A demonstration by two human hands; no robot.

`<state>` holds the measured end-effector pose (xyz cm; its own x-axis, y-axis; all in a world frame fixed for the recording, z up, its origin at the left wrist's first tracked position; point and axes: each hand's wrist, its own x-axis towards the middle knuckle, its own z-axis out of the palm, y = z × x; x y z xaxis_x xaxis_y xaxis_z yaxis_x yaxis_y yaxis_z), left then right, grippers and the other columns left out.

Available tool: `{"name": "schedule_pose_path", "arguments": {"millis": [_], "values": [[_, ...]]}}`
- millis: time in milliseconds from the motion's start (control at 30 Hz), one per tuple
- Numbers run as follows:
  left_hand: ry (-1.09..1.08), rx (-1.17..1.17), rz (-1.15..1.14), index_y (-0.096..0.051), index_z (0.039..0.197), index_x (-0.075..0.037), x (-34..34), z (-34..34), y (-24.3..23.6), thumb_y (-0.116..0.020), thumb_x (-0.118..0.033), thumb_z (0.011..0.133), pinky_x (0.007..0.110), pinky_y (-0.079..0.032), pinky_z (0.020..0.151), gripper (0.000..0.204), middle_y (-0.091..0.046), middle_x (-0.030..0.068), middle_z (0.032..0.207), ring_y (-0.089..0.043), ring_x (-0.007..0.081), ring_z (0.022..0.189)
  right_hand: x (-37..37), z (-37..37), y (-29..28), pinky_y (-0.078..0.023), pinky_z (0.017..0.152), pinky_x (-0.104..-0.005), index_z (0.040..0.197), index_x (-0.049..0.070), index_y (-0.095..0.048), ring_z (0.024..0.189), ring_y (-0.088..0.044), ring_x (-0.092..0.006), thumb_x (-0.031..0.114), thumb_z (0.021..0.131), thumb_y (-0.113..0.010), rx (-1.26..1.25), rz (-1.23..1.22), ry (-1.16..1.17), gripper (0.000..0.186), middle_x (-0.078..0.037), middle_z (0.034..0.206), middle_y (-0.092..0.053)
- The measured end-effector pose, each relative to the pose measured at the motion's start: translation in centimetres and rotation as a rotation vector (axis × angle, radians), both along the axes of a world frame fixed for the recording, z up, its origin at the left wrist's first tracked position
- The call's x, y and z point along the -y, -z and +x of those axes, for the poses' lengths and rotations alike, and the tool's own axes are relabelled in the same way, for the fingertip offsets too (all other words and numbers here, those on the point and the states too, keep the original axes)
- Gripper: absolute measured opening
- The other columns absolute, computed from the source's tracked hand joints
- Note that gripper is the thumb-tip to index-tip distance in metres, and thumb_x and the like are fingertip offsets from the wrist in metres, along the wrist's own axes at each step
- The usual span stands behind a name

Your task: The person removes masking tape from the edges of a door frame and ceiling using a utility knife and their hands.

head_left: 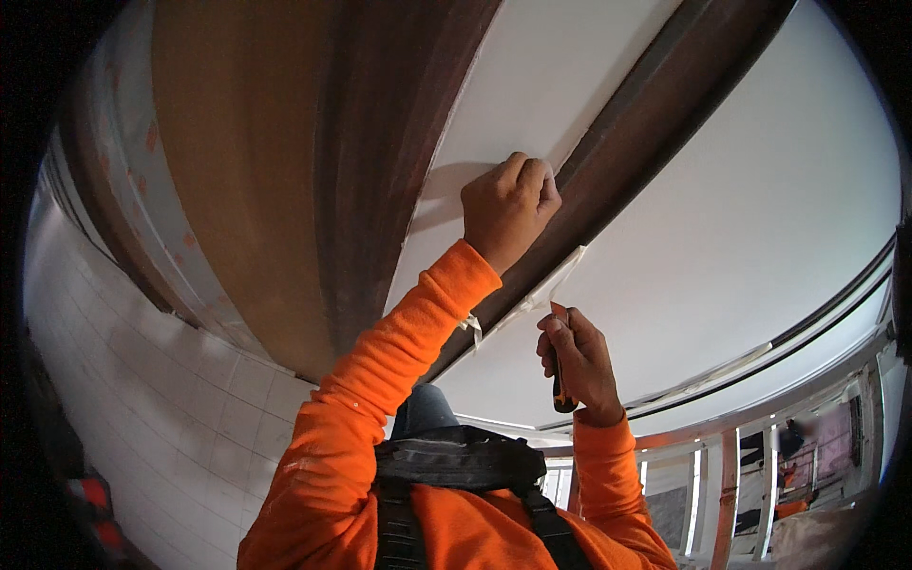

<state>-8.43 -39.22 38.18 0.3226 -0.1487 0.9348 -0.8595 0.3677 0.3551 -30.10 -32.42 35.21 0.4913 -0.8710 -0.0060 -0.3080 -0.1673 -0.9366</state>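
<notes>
In the head view, the left hand is raised beside a long, dark brown, wood-like strip that runs from the far right toward the near middle. Its grip is together, the fingers curled into a loose fist; whether something thin is pinched inside, I cannot tell. The hand casts a shadow on a narrow white panel to its left.

The right hand, nearer and farther right, has its grip clamped on a slim black utility knife with orange parts. The orange tip points to the far side, just beside a loose, cream-coloured strip of tape hanging along the right edge of the brown strip. Whether tip and tape touch is unclear.

A broad, smooth white panel fills the right side. Brown boarding stands on the left, with pale tiles at the near left. Bright orange sleeves cover both forearms, and a black fabric pouch sits between them. A railing shows at the near right.
</notes>
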Motion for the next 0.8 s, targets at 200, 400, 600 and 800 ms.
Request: {"name": "schedule_pose_path", "arguments": {"millis": [200, 400, 600, 800], "values": [[-0.070, 0.002, -0.061, -0.058, 0.087, -0.014, 0.8, 0.2, -0.1, -0.074, -0.010, 0.079, 0.039, -0.051, 0.052, 0.019, -0.061, 0.0020, 0.080, -0.065, 0.0232, 0.062, -0.2, 0.0, 0.2, -0.046, 0.054, -0.0246, 0.103, 0.002, -0.060, 0.062, -0.054, -0.0079, 0.028, 0.108, -0.050, 0.012, 0.015, -0.016, 0.028, -0.002, 0.075, -0.059], [-0.004, -0.044, -0.125, -0.057, 0.086, -0.012, 1.0, 1.0, -0.5, -0.073, -0.008, 0.079, 0.039, -0.051, 0.052, 0.019, -0.060, 0.0015, 0.079, -0.064, 0.0232, 0.062, -0.5, -0.2, 0.8, -0.046, 0.053, -0.0246, 0.101, 0.003, -0.061, 0.059, -0.054, -0.0084, 0.029, 0.107, -0.052, 0.017, -0.006, -0.015, 0.028, -0.003, 0.074, -0.060], [0.043, -0.063, -0.133, -0.057, 0.087, -0.011, 0.5, 2.1, -2.7, -0.073, -0.005, 0.077, 0.037, -0.050, 0.055, 0.020, -0.059, 0.0032, 0.079, -0.064, 0.0233, 0.063, -0.7, -0.6, 1.7, -0.047, 0.052, -0.0251, 0.101, 0.003, -0.061, 0.058, -0.055, -0.0088, 0.028, 0.107, -0.052, -0.003, 0.042, 0.025, 0.027, -0.004, 0.073, -0.060], [-0.032, -0.024, -0.304, -0.055, 0.086, -0.010, -0.1, 6.2, -6.1, -0.072, -0.012, 0.081, 0.035, -0.052, 0.051, 0.018, -0.060, 0.0046, 0.077, -0.065, 0.0248, 0.061, -1.3, -0.6, 2.1, -0.047, 0.052, -0.0251, 0.102, 0.003, -0.061, 0.059, -0.055, -0.0086, 0.029, 0.107, -0.052, -0.011, 0.053, 0.033, 0.028, -0.003, 0.074, -0.060]]}}
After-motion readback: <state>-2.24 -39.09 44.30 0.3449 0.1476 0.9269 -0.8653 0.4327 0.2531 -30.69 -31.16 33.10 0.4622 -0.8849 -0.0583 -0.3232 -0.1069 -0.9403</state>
